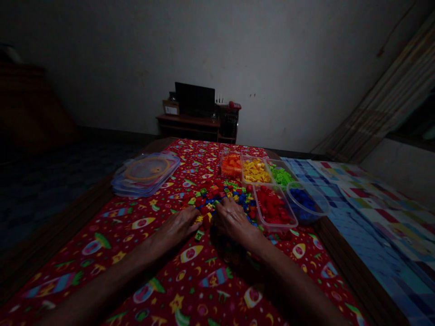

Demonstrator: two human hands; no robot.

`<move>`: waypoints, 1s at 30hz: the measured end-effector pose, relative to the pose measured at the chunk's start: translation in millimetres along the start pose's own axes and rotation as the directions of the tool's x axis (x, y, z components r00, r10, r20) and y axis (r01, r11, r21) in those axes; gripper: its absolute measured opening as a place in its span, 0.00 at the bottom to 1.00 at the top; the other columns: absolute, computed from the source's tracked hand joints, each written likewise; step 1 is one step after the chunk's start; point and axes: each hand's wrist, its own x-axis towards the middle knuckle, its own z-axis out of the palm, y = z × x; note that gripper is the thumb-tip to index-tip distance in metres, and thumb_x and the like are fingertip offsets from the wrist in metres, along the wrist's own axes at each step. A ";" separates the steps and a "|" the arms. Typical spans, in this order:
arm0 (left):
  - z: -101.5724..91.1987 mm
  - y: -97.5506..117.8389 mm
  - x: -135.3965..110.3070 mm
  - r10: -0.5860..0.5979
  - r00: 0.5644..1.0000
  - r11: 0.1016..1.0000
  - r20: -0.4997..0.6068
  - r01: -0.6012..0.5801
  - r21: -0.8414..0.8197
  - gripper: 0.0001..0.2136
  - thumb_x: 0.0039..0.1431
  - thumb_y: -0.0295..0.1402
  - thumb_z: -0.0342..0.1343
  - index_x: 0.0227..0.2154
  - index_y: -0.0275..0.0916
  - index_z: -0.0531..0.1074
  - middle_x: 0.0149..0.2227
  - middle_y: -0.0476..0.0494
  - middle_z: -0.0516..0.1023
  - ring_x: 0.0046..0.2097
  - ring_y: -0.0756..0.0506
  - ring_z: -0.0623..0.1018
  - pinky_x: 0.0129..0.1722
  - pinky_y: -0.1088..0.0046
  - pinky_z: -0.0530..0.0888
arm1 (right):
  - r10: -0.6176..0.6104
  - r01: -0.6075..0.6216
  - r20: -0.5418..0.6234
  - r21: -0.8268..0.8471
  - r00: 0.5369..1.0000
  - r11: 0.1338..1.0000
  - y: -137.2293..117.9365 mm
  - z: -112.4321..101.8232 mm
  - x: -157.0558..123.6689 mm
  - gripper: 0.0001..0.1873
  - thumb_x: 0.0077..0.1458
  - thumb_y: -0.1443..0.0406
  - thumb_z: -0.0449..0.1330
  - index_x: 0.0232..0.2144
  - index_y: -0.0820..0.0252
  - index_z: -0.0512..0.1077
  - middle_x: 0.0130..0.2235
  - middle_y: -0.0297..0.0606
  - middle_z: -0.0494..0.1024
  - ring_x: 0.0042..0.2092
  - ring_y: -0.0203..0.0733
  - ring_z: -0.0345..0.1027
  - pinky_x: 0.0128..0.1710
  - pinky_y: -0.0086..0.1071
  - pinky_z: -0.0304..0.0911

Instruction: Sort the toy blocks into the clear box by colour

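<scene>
A heap of small mixed-colour bricks [222, 192] lies on a table under a red patterned cloth [190, 280]. My left hand [178, 226] rests palm down at the heap's near left edge, fingers curled among the bricks. My right hand [234, 219] lies palm down at the near right edge, its fingers also bent into the pile. What either hand grips is too small and dark to name. Clear tubs stand just beyond: orange bricks [231, 164], yellow bricks [255, 170], green bricks [281, 175], red bricks [273, 206] and a round tub of blue bricks [306, 201].
A stack of clear plastic lids [146, 173] lies at the table's left. A bed with a chequered sheet [374, 203] adjoins on the right. A low desk with a dark screen [195, 102] stands against the far wall. The room is dim.
</scene>
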 end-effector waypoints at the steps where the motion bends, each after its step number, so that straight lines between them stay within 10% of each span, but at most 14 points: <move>1: -2.8 2.5 3.3 -0.029 1.000 0.999 0.002 0.029 -0.013 0.10 0.60 0.38 0.49 0.36 0.39 0.73 0.34 0.44 0.75 0.35 0.46 0.75 0.36 0.71 0.70 | -0.007 0.007 -0.011 0.003 1.000 1.000 -0.8 0.1 0.4 0.16 0.58 0.69 0.55 0.49 0.65 0.65 0.49 0.53 0.68 0.54 0.51 0.59 0.51 0.45 0.61; 6: -25.6 14.4 20.1 -0.215 0.975 0.963 0.050 0.220 -0.155 0.15 0.54 0.45 0.53 0.25 0.38 0.74 0.25 0.47 0.75 0.26 0.47 0.74 0.26 0.75 0.67 | -0.028 0.028 0.051 -0.003 0.998 1.000 -7.4 7.5 1.9 0.09 0.61 0.67 0.53 0.43 0.62 0.68 0.42 0.47 0.71 0.46 0.47 0.63 0.46 0.41 0.64; 16: -31.2 12.6 34.2 -0.356 0.884 0.627 0.303 0.466 -0.624 0.21 0.48 0.52 0.58 0.35 0.38 0.75 0.21 0.51 0.74 0.21 0.49 0.71 0.20 0.77 0.64 | 0.029 -0.014 -0.071 0.209 0.997 0.978 3.2 -10.4 17.7 0.16 0.59 0.68 0.53 0.50 0.63 0.64 0.42 0.46 0.73 0.46 0.46 0.65 0.46 0.40 0.64; 21: -28.1 30.7 54.4 -0.250 0.926 0.591 0.282 0.376 -0.714 0.20 0.47 0.50 0.59 0.33 0.37 0.77 0.27 0.49 0.78 0.28 0.47 0.75 0.27 0.75 0.69 | -0.046 0.087 -0.128 0.341 0.991 0.936 7.7 -21.5 23.0 0.26 0.59 0.66 0.55 0.59 0.58 0.56 0.52 0.49 0.67 0.52 0.46 0.63 0.48 0.38 0.63; 30: -15.9 46.5 71.6 -0.260 0.949 0.566 0.179 0.300 -0.768 0.21 0.44 0.48 0.62 0.36 0.37 0.73 0.34 0.46 0.79 0.36 0.44 0.78 0.37 0.69 0.73 | 0.154 -0.095 -0.112 0.413 0.982 0.906 19.9 -8.3 25.3 0.08 0.52 0.73 0.54 0.36 0.61 0.68 0.35 0.40 0.72 0.37 0.39 0.66 0.38 0.31 0.62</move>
